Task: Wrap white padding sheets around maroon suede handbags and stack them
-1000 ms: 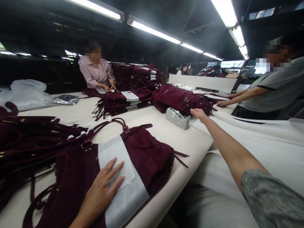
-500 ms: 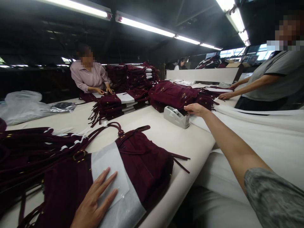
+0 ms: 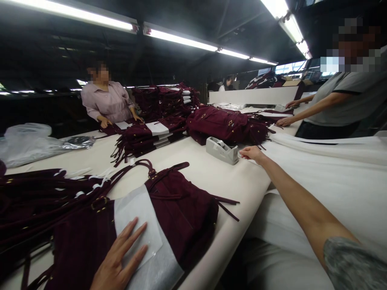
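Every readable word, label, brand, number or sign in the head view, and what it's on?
No readable text.
Tape dispenser: no legible marking.
White wrap under the left hand: no legible print.
Maroon bag behind the dispenser: any marking too small to read.

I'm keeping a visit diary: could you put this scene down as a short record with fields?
Left hand: spread on the paper across a maroon bag
Right hand: fingertips together, by the right end of the tape dispenser; tape held: cannot tell
Table: pale, a bag stack farther back
Others: person in pink, person in grey
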A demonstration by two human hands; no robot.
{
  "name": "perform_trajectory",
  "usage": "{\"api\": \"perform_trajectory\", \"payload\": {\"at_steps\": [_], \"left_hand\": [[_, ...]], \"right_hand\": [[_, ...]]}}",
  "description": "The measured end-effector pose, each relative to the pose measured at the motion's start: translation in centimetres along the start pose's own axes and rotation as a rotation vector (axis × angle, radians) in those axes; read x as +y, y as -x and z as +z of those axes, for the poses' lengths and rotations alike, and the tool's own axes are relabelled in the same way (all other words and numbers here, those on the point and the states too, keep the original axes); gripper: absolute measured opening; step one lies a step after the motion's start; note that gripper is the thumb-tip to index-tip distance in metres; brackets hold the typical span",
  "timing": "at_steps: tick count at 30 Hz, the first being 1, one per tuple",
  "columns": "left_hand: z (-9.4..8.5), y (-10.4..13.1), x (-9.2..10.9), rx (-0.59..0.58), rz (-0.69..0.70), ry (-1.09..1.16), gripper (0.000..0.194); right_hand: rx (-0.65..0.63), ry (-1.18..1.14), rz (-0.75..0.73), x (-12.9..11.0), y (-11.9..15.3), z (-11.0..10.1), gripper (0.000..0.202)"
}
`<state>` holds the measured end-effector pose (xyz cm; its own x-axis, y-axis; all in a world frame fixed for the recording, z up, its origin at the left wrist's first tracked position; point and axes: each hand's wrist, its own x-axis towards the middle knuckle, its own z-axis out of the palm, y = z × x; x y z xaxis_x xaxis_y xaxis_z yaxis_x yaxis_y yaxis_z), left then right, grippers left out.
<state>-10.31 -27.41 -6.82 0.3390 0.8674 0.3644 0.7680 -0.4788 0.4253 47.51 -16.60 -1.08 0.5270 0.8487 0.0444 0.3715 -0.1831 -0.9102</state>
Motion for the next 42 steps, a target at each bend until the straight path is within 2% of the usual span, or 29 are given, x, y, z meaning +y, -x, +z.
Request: {"api": "perform_trajectory", "payload": {"at_steps": [5, 7, 9, 11, 14, 17, 19, 21, 24, 28, 36, 42], "left_hand": [[0.2, -0.1, 0.0, -0.017, -0.031, 0.026, 0.046], [0.0, 0.0, 0.6, -0.041, -0.068, 0.045, 0.046], [-0.3, 0.2, 1.6, -0.074, -0.106, 0.062, 0.046], [-0.6, 0.3, 2.4, -0.101, -0.122, 0.076, 0.045], [-0.5, 0.2, 2.7, -0.123, -0.122, 0.108, 0.044], [-0.3, 0.0, 2.4, -0.149, -0.14, 0.115, 0.046], [-0.2, 0.0, 2.3, -0.16, -0.142, 0.115, 0.046], [-0.1, -0.1, 2.3, -0.16, -0.135, 0.127, 0.047], [0.0, -0.3, 2.1, -0.148, -0.12, 0.158, 0.055], [0.3, -0.7, 1.5, -0.132, -0.107, 0.195, 0.06], [0.9, -1.3, 0.9, -0.117, -0.11, 0.249, 0.059], [1.1, -1.2, 1.0, -0.115, -0.116, 0.258, 0.058]], "right_hand": [[0.241, 0.118, 0.032, 1.1, 1.7, 1.1, 0.027], [0.288, 0.141, 0.023, 0.5, 3.8, 1.5, 0.025], [0.263, 0.072, -0.027, -1.1, 7.0, 2.5, 0.019], [0.141, -0.14, -0.108, -3.4, 11.3, 4.4, 0.019], [-0.188, -0.451, -0.164, -7.4, 19.2, 8.3, 0.024], [-0.433, -0.473, -0.127, -10.4, 27.2, 12.6, 0.029], [-0.513, -0.439, -0.085, -11.5, 31.2, 15.6, 0.028], [-0.536, -0.406, -0.026, -12.1, 33.7, 18.3, 0.02], [-0.539, -0.368, 0.073, -12.6, 35.2, 21.1, 0.012], [-0.533, -0.297, 0.135, -12.9, 36.0, 22.9, 0.015], [-0.53, -0.114, 0.133, -13.0, 36.4, 25.3, 0.017], [-0.558, 0.002, 0.145, -13.0, 36.5, 25.7, 0.019]]}}
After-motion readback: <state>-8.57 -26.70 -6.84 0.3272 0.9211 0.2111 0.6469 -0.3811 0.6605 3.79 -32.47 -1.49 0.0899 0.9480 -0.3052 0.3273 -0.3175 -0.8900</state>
